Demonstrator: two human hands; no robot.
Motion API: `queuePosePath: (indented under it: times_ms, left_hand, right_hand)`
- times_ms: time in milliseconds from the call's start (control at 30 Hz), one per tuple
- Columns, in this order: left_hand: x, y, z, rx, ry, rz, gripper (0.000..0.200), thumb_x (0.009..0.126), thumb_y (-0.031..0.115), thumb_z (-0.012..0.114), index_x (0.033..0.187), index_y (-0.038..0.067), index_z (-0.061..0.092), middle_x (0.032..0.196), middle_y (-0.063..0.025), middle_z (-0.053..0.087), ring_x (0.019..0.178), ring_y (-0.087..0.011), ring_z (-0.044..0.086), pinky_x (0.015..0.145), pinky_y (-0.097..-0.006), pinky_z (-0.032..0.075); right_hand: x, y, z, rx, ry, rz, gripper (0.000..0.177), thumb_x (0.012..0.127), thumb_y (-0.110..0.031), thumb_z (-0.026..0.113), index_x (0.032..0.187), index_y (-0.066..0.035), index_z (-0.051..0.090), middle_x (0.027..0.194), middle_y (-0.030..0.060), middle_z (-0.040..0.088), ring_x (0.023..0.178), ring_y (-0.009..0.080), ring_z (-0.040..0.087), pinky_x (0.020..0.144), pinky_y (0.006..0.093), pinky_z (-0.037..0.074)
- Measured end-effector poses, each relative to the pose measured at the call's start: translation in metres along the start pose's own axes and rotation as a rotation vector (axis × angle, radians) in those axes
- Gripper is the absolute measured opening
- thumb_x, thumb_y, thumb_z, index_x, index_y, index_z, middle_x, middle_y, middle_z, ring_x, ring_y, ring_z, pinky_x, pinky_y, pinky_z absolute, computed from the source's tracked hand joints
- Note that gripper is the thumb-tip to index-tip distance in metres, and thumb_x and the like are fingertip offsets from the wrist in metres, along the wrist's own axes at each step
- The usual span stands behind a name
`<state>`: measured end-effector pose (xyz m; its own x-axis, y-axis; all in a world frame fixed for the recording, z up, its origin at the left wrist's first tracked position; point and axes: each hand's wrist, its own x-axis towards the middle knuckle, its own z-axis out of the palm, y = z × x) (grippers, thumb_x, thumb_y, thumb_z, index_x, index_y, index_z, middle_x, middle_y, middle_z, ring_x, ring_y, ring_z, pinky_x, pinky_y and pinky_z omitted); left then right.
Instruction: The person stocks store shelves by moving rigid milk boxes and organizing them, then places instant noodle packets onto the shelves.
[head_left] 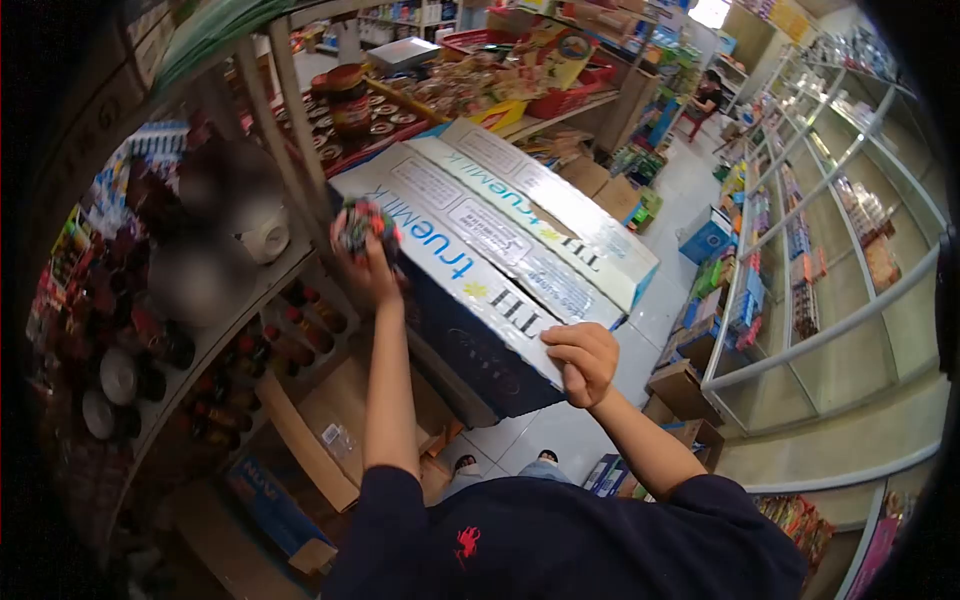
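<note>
My left hand [375,268] is closed around a small item with a red, green and dark wrapper [358,228], held over the left edge of a large TH true MILK carton [440,225]. The carton is white on top with dark blue sides, and its top flaps show a gap between them. At the carton's near right corner, my right hand [583,362] grips the cardboard edge with its fingers curled over it.
Bottles and jars fill the shelf [215,335] at left. Behind the carton are red baskets [570,95] of packets. An open cardboard box [335,430] lies below. Glass-fronted shelves [830,390] line the right side. A person [708,95] sits far down the tiled aisle [683,210].
</note>
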<state>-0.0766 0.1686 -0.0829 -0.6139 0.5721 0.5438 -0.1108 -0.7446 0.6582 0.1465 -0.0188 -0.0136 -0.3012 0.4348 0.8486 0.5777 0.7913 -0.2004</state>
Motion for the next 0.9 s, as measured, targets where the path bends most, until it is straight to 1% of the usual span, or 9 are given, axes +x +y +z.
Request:
queuePosePath:
  times_ms: [167,233,433,500,633,700,767,833,900]
  left_hand:
    - [0.05,-0.06,-0.023,0.147,0.13,0.022,0.037,0.085,0.024,0.052,0.11,-0.002,0.047,0.104,-0.0105,0.052,0.096,-0.0202,0.049,0.087,-0.0304,0.035]
    - [0.045,-0.098,-0.046,0.27,0.145,0.065,0.035,0.086,0.024,0.052,0.108,-0.004,0.048,0.102,-0.0102,0.053,0.092,-0.0218,0.05,0.084,-0.0316,0.037]
    - [-0.047,-0.051,-0.058,0.241,0.205,-0.535,0.024,0.086,0.025,0.054,0.083,0.001,0.056,0.07,-0.0022,0.056,0.06,-0.0085,0.049,0.057,-0.0234,0.038]
    - [-0.093,-0.068,-0.074,0.11,0.161,-0.494,0.025,0.086,0.025,0.054,0.075,0.003,0.056,0.066,-0.0008,0.055,0.059,-0.0081,0.048,0.056,-0.0238,0.037]
    - [-0.181,0.012,-0.042,0.265,0.204,-0.486,0.03,0.085,0.026,0.054,0.099,0.0,0.055,0.087,-0.0082,0.057,0.077,-0.0149,0.053,0.074,-0.0283,0.041]
    - [-0.21,0.063,-0.025,0.13,0.197,-0.726,0.043,0.088,0.022,0.049,0.122,-0.002,0.039,0.108,-0.0131,0.05,0.098,-0.02,0.049,0.091,-0.0316,0.034]
    - [-0.244,0.089,-0.019,0.225,0.005,-0.571,0.048,0.09,0.023,0.045,0.128,-0.001,0.029,0.128,-0.0117,0.035,0.113,-0.0199,0.039,0.096,-0.0304,0.028]
    - [-0.215,0.121,-0.003,0.244,-0.238,-0.306,0.057,0.081,0.027,0.052,0.126,0.0,0.029,0.126,-0.0155,0.033,0.121,-0.0302,0.026,0.103,-0.0429,0.015]
    - [-0.173,0.134,0.015,0.284,-0.283,-0.086,0.054,0.081,0.025,0.051,0.124,0.0,0.031,0.123,-0.016,0.034,0.12,-0.0311,0.027,0.102,-0.0439,0.016]
  right_hand:
    - [0.001,0.0,0.0,-0.01,-0.019,-0.005,0.019,0.071,-0.015,0.044,0.07,0.0,0.057,0.08,0.0151,0.063,0.068,0.0264,0.059,0.061,0.0332,0.045]
    - [0.001,0.001,0.0,-0.011,0.009,-0.007,0.017,0.059,-0.012,0.048,0.068,-0.001,0.059,0.08,0.0129,0.063,0.065,0.0252,0.059,0.059,0.0325,0.045]
    - [0.002,0.0,0.0,-0.02,0.025,-0.014,0.017,0.063,-0.013,0.047,0.068,-0.001,0.059,0.08,0.0134,0.063,0.061,0.0248,0.057,0.055,0.0324,0.042]
    - [0.002,-0.002,0.0,-0.017,0.007,-0.001,0.02,0.07,-0.013,0.044,0.07,0.001,0.058,0.079,0.0148,0.063,0.064,0.0261,0.056,0.059,0.0335,0.042]
    - [0.001,-0.001,0.001,-0.01,0.035,-0.013,0.016,0.064,-0.012,0.048,0.068,0.0,0.058,0.078,0.0132,0.063,0.062,0.0253,0.057,0.057,0.0329,0.043]
    - [0.0,0.0,0.001,-0.007,0.043,-0.02,0.016,0.063,-0.012,0.048,0.068,0.0,0.058,0.078,0.0131,0.063,0.062,0.0255,0.057,0.058,0.0328,0.043]
    - [0.001,0.0,0.001,-0.002,0.059,-0.018,0.015,0.063,-0.011,0.048,0.068,0.0,0.058,0.077,0.0129,0.063,0.062,0.0253,0.057,0.057,0.0327,0.043]
    - [-0.001,-0.001,0.002,0.001,0.071,-0.006,0.015,0.062,-0.01,0.048,0.068,0.0,0.058,0.077,0.0126,0.063,0.062,0.0251,0.057,0.057,0.0325,0.043]
    - [-0.001,-0.002,0.002,-0.001,0.08,0.005,0.013,0.061,-0.007,0.048,0.068,0.0,0.058,0.077,0.0121,0.063,0.062,0.0245,0.057,0.057,0.0321,0.043]
